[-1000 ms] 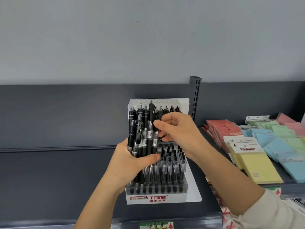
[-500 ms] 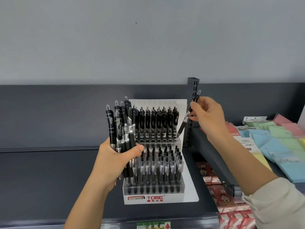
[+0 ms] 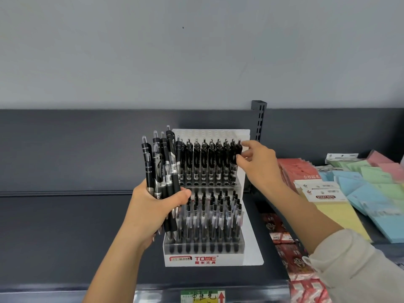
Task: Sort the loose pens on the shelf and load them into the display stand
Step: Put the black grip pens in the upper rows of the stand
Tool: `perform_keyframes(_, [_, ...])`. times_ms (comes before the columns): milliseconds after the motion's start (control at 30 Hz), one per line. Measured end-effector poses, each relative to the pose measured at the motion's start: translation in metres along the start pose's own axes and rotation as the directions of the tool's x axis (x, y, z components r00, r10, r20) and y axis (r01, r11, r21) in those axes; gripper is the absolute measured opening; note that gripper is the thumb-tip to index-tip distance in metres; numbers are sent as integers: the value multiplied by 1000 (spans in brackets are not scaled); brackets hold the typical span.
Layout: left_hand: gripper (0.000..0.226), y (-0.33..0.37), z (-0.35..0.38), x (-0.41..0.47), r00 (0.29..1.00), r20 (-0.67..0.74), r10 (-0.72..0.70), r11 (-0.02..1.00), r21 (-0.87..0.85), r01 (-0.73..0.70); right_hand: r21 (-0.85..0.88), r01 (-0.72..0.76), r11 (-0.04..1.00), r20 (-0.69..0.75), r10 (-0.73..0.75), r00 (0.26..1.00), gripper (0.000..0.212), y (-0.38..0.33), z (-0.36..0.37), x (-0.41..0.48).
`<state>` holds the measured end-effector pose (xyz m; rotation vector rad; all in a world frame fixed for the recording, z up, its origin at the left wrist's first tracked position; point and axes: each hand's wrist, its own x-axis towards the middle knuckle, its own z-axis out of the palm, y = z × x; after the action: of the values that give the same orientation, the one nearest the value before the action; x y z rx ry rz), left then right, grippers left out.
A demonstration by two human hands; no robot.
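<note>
A white tiered display stand [image 3: 251, 243] marked TOME stands on the dark shelf, with black pens upright in its upper and lower rows. My left hand [image 3: 157, 213] grips a bundle of several black pens [image 3: 162, 167], held upright just left of the stand and partly in front of it. My right hand [image 3: 260, 169] reaches to the right end of the upper row, where its thumb and index finger pinch the top of one black pen [image 3: 239, 147] standing at the row's end.
A slotted shelf upright [image 3: 259, 119] rises behind the stand's right corner. Stacks of yellow, blue, green and pink sticky notes [image 3: 341, 215] fill the shelf to the right, red packets [image 3: 290, 171] lie beside them. The dark shelf [image 3: 65, 237] stretches left.
My right hand has carried the single pen from beside the shelf upright down and left to the right end of the upper row. My left hand holds the bundle in about the same place.
</note>
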<state>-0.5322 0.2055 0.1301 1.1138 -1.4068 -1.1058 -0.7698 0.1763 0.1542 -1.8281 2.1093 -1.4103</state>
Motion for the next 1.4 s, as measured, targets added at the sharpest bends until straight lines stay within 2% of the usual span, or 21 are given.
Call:
perform_keyframes(100, [29, 2, 4, -1, 1000, 12, 9, 1000, -8, -9, -29, -12, 1000, -35, 11, 999, 22, 3, 3, 0])
perform_keyframes(300, [30, 4, 10, -1, 1000, 11, 26, 999, -40, -25, -27, -22, 999, 27, 22, 999, 16, 5, 3, 1])
perform_keyframes(467, [30, 4, 10, -3, 999, 23, 45, 998, -43, -44, -31, -38, 999, 25, 39, 999, 20, 8, 2, -6])
perform_keyframes(567, [33, 3, 11, -5, 998, 36, 45, 998, -35, -44, 27, 11, 1000, -78, -9, 997, 26, -5, 0, -17])
perform_keyframes(667, [29, 2, 13, -9, 997, 50, 55, 998, -5, -55, 168, 56, 984, -102, -39, 994, 29, -29, -4, -32])
perform_keyframes(767, [27, 3, 14, -15, 993, 85, 87, 996, 13, -88, 340, 25, 940, 74, -54, 996, 26, -51, -5, -48])
perform_keyframes(833, [28, 5, 13, -20, 989, 103, 103, 994, 30, -106, 425, -17, 905, 217, -83, 973, 27, -62, 0, -56])
perform_keyframes(900, [28, 6, 12, -25, 985, 126, 121, 990, 61, -129, 489, -74, 869, 298, -87, 951, 29, -70, 6, -60])
perform_keyframes(1000, [27, 8, 10, -34, 979, 144, 143, 982, 105, -159, 560, -102, 822, 316, -98, 944, 24, -76, 9, -65])
perform_keyframes(1167, [31, -3, 2, -46, 985, 123, 119, 976, 169, -139, 720, -219, 658, 343, -63, 937, 25, -78, 8, -72])
perform_keyframes(1400, [32, -12, -2, -52, 990, 72, 122, 990, 55, -126, 794, -341, 503, 381, 26, 924, 13, -76, 23, -76])
